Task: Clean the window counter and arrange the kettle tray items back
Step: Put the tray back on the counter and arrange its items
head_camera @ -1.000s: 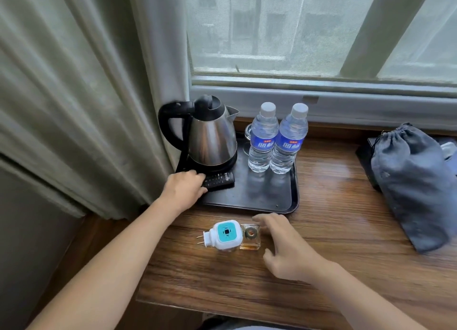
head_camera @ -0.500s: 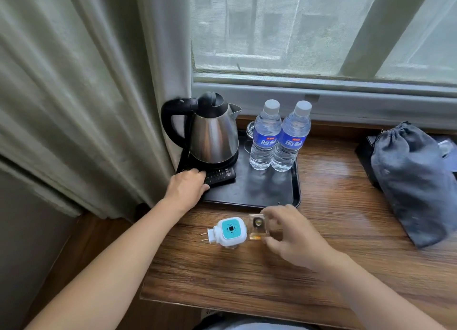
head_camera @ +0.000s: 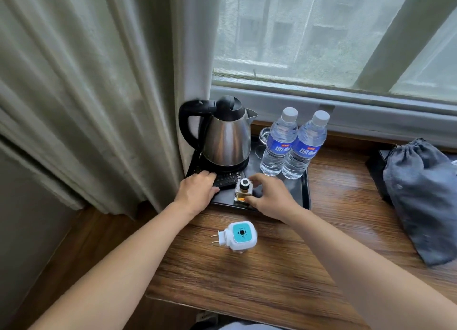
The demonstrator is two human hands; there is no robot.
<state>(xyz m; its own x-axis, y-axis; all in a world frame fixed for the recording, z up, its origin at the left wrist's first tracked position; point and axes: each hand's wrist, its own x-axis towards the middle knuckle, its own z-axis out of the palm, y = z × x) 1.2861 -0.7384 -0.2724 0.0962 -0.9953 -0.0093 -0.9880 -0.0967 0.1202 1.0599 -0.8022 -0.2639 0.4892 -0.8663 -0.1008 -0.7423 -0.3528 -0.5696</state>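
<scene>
The kettle (head_camera: 226,139) and two water bottles (head_camera: 293,144) already stand on the tray (head_camera: 305,193), the right hand (head_camera: 269,197) grasps a small glass bottle (head_camera: 243,190) upright at the tray's front edge, the left hand (head_camera: 197,192) rests flat on the remote (head_camera: 228,180), and the plug-in device (head_camera: 238,235) still waits on the desk (head_camera: 284,268).

Hotel room (likely): kettle tray (head_camera: 305,193), bottled water (head_camera: 279,144).

One black tray (head_camera: 305,193). One steel kettle (head_camera: 226,139). Two water bottles (head_camera: 279,141), capped, side by side. One upturned glass (head_camera: 264,138) behind them. One remote (head_camera: 228,178). One small amber bottle (head_camera: 243,190). One white plug-in device (head_camera: 238,235). One grey drawstring bag (head_camera: 425,196). Two hands: left (head_camera: 196,193), right (head_camera: 270,197).
</scene>
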